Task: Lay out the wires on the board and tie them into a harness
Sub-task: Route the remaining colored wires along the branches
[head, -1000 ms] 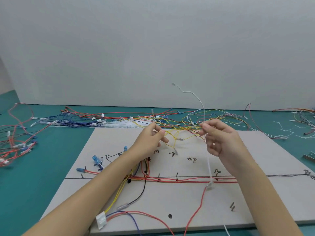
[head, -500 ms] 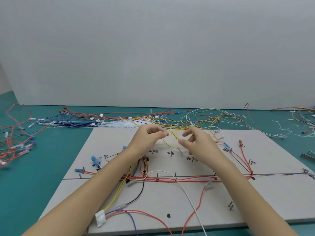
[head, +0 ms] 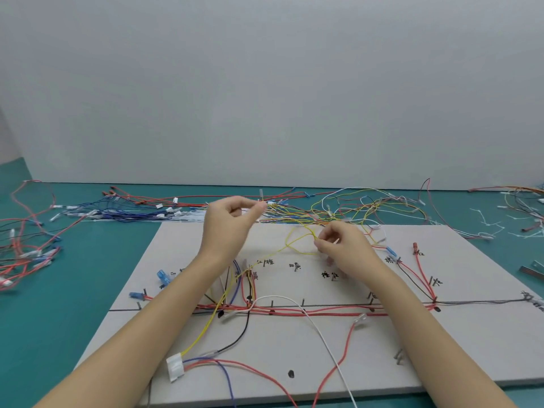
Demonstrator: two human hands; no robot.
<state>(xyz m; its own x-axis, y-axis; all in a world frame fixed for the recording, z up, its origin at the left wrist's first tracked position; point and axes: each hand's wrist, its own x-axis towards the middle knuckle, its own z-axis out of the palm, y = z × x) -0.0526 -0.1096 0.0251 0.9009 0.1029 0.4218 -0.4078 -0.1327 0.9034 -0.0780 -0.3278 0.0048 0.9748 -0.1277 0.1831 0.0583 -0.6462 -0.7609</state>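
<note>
A grey board point(head: 294, 348) lies on the teal table, with red wires point(head: 309, 313) laid along its marked line. A white wire point(head: 321, 334) curves loose across the board's front. My left hand point(head: 229, 228) is raised over the board's far edge and pinches a small white terminal on the end of a wire point(head: 262, 201). My right hand point(head: 344, 251) hovers over the board's middle and pinches a thin yellow wire point(head: 297, 245) that loops from the tangle behind. A white connector point(head: 175, 368) with yellow, blue and red leads sits at the front left.
A tangle of yellow, white and red wires point(head: 368, 207) lies behind the board. Blue and red wire bundles point(head: 117, 207) stretch along the back left, more red wires point(head: 23, 251) at far left. Loose white cable ties point(head: 488, 225) and metal pieces point(head: 532, 270) lie at right.
The white wire my right hand held up has dropped onto the board. Both hands moved to the yellow wires; my left hand then rose and moved left, drawing a wire end out.
</note>
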